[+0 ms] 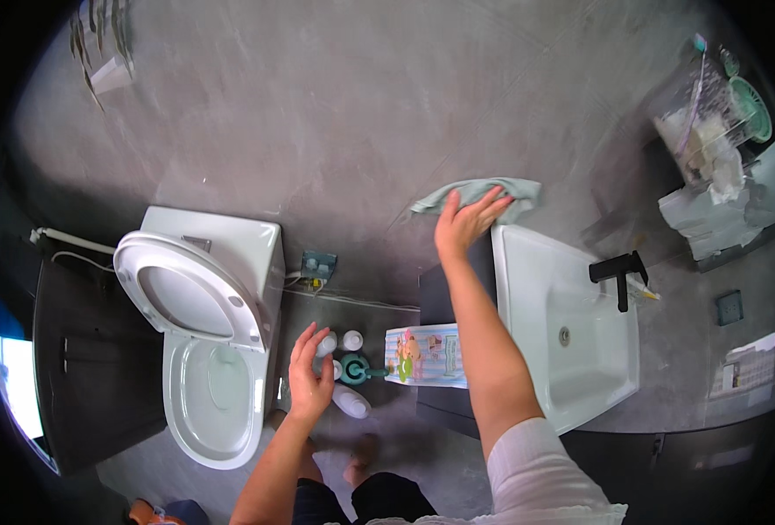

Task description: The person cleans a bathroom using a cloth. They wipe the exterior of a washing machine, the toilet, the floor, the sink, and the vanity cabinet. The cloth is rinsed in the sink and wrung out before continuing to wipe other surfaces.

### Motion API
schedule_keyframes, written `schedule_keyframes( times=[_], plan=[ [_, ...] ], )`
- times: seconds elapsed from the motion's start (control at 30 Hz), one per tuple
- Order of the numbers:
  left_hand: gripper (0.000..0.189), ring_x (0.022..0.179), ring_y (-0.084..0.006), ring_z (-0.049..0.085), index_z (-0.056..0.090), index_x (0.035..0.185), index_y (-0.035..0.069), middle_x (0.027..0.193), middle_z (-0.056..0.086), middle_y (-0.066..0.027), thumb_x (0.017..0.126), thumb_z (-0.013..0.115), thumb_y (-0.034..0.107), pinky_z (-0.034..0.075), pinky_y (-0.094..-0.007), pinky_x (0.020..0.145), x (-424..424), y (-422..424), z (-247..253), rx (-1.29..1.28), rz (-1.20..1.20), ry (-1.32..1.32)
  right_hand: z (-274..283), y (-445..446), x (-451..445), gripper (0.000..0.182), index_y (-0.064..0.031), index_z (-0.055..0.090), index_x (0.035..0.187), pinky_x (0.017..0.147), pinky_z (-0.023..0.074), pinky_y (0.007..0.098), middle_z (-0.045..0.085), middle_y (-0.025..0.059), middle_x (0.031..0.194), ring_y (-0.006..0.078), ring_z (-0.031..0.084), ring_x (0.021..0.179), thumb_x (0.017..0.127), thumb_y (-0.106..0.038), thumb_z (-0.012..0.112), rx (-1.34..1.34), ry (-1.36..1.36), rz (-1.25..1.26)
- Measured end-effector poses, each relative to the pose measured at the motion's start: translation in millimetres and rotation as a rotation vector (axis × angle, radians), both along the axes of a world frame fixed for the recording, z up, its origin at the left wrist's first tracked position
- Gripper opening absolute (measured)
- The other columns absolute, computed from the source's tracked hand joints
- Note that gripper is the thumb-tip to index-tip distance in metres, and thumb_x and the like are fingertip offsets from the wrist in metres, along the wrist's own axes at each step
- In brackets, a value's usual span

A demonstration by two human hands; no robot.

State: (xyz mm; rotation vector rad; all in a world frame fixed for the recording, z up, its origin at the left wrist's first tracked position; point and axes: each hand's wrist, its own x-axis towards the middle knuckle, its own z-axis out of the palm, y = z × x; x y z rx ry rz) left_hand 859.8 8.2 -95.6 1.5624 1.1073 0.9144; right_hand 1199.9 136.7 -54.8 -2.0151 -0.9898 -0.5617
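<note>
My right hand [467, 222] presses a pale green cloth [524, 191] against the grey wall [361, 131], just above the back corner of the white washbasin [509, 275]. Its fingers lie spread over the cloth, which sticks out on both sides. My left hand [310, 380] hovers with fingers apart and nothing in it. Beneath and beside it, several white bottles [352, 340] stand on the floor around a teal pump-like container [354, 369]. A larger white bottle [351, 401] is nearest to me. My right forearm covers part of a striped package with cartoon pictures [426, 354].
To the left is a white toilet [214, 407] with its lid raised. A wall socket [319, 264] with cables sits between toilet and basin. The basin has a black faucet [617, 269]. A cluttered shelf [722, 243] holds tissues and a toothbrush [694, 98] at the right.
</note>
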Motion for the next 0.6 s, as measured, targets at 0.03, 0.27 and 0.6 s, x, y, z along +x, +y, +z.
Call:
schedule_keyframes(
  times=[0.03,0.27,0.6],
  plan=[
    [0.048,0.127,-0.0374,0.053,0.060,0.128,0.007,0.141,0.051,-0.0185,0.082,0.060,-0.007,0.045,-0.0386,0.102,7,-6,-7,0.037,0.005,-0.005,-6,-2,12,0.086,0.0052,0.004,0.154,0.119,0.0090,0.0570,-0.006,0.0338,0.158,0.0495,-0.001,0.148,0.098,-0.042,0.049,0.067,-0.015,-0.042],
    [0.045,0.124,-0.0380,0.055,0.061,0.126,0.006,0.137,0.055,-0.0194,0.082,0.061,-0.005,0.045,-0.0406,0.103,40,-12,-99,0.030,0.019,-0.048,-147,4,5,0.096,0.0121,-0.007,0.150,0.118,0.0016,0.0583,-0.018,0.0393,0.154,0.0537,-0.010,0.145,0.097,-0.043,0.051,0.020,0.139,0.012],
    [0.044,0.125,-0.0362,0.055,0.061,0.125,0.005,0.135,0.056,-0.0192,0.083,0.057,-0.007,0.043,-0.0394,0.104,86,66,-251,0.137,0.146,-0.167,-211,63,-66,0.091,0.0043,0.011,0.153,0.109,-0.0015,0.0701,-0.004,0.0405,0.154,0.0630,-0.002,0.141,0.093,-0.047,0.057,0.025,-0.317,0.224]
  ],
)
